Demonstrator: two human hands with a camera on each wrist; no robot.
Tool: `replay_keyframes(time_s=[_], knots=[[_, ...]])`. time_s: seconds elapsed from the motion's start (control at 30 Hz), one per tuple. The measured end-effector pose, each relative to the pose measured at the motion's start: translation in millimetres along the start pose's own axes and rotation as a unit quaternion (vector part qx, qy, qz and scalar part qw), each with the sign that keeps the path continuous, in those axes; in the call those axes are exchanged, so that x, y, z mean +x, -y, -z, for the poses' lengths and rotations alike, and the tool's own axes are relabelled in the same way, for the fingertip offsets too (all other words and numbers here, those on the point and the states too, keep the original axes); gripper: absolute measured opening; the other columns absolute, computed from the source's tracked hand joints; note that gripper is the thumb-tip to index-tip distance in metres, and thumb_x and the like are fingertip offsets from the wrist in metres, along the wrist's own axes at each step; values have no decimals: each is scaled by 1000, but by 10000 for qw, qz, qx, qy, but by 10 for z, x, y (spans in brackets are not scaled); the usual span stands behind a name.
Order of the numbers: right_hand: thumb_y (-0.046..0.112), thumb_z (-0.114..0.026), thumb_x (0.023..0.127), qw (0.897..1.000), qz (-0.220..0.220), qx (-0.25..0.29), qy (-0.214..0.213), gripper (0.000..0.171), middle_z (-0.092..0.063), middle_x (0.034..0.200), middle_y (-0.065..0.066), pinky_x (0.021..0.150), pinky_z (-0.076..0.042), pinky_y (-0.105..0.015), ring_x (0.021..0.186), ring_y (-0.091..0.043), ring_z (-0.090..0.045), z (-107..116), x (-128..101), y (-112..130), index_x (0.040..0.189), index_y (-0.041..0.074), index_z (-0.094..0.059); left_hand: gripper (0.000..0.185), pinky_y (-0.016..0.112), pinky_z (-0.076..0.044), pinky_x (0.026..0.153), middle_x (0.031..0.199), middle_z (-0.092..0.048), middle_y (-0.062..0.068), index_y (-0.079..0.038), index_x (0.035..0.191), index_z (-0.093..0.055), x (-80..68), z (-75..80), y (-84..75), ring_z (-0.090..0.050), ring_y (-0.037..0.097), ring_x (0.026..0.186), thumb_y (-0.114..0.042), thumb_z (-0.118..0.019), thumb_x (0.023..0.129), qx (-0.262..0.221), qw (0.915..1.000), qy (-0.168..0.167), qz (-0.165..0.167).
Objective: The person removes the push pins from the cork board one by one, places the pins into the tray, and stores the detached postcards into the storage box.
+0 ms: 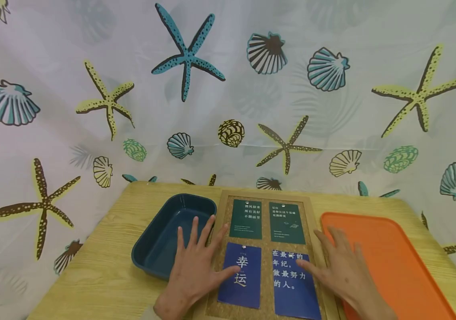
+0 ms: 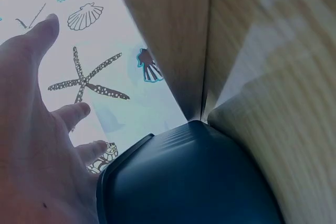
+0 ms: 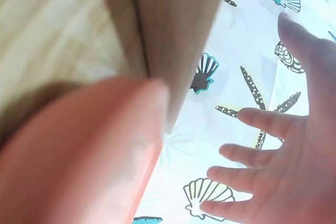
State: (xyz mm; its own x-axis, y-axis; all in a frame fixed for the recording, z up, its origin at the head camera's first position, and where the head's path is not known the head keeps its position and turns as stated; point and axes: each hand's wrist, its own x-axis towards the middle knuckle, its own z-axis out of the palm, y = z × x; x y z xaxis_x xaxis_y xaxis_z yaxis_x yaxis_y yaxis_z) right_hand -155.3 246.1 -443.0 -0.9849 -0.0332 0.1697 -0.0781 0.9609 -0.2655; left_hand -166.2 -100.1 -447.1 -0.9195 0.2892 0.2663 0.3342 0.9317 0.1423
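Wood-framed corkboard (image 1: 267, 278) sits mid-desk (image 1: 92, 258), far end close to the desk's far edge, near end cut off by the view. Four cards on it: green card on the far left (image 1: 246, 226), green card on the far right (image 1: 288, 233), blue card on the near left (image 1: 248, 289), blue card on the near right (image 1: 298, 295), each with a small pushpin at its top (left green one's pushpin (image 1: 247, 202) shows best).

Left hand (image 1: 194, 271), fingers spread apart, gripping nothing, thumb over the near-left blue card. Right hand (image 1: 344, 271) same, thumb over the near-right blue card's upper left corner. Contact: can't tell.

Dark blue tub (image 1: 172, 235) toward the desk's left edge, orange tray (image 1: 396, 262) toward its right edge.

Handling, my guess: corkboard stiff, fairly light, best held by both long frame edges; cards thin, bendy, maybe slippery, easily torn at the pin holes, so pinch pushpins by the head and cards by their lower edges.
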Motion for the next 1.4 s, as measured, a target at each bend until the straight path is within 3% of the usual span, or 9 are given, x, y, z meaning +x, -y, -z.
replay_keyframes(time_s=[0.27,0.5,0.63,0.77,0.93,1.2,1.4], knots=[[68,-72,88,9991,164,313,-235,81,-53,151,-28,106,-43,-74,133,-55,-53,50,31,107,142,7,-62,93,74,-12,126,176,-22,-1,-40,164,-29,-11,-2,-51,-15,40,163,-85,-52,87,-22,9999,-51,-159],[51,-76,92,9963,512,379,-575,54,-69,129,-15,98,-53,-63,117,-40,-66,57,74,174,127,10,-72,80,68,-20,128,170,-38,0,-34,160,-41,-13,2,-101,-28,36,160,-76,-55,93,-227,9972,-556,-438],[42,-78,93,9946,598,555,-646,42,-71,121,-12,94,-56,-60,110,-36,-68,73,88,204,121,11,-75,75,65,-26,127,166,-45,-1,-28,156,-50,-16,-5,-123,-36,33,157,-69,-61,94,-307,9939,-841,-647],[38,-78,94,9939,705,626,-573,34,-72,118,-10,93,-57,-58,108,-34,-69,107,117,256,115,11,-76,66,62,-32,125,162,-50,1,-24,151,-56,-23,-11,-148,-41,31,154,-59,-68,95,-468,9911,-917,-846],[36,-75,97,9937,787,783,-172,29,-72,113,-8,89,-59,-54,105,-31,-70,127,158,346,113,11,-77,55,56,-39,122,159,-53,0,-24,143,-63,-32,3,-184,-46,26,151,-54,-69,96,-708,9899,-727,-994],[38,-71,99,9917,609,1067,377,26,-71,118,-4,94,-59,-54,113,-30,-69,72,187,466,114,17,-77,46,55,-50,111,150,-59,-4,-24,135,-69,-52,-9,-237,-52,22,144,-52,-67,99,-1170,9895,36,-852],[35,-73,98,9857,529,1505,535,24,-69,114,1,93,-60,-50,111,-25,-69,56,232,587,113,18,-77,38,49,-54,107,141,-64,-7,-24,126,-73,-43,-15,-253,-59,15,130,-50,-66,100,-1307,9863,109,-999]])
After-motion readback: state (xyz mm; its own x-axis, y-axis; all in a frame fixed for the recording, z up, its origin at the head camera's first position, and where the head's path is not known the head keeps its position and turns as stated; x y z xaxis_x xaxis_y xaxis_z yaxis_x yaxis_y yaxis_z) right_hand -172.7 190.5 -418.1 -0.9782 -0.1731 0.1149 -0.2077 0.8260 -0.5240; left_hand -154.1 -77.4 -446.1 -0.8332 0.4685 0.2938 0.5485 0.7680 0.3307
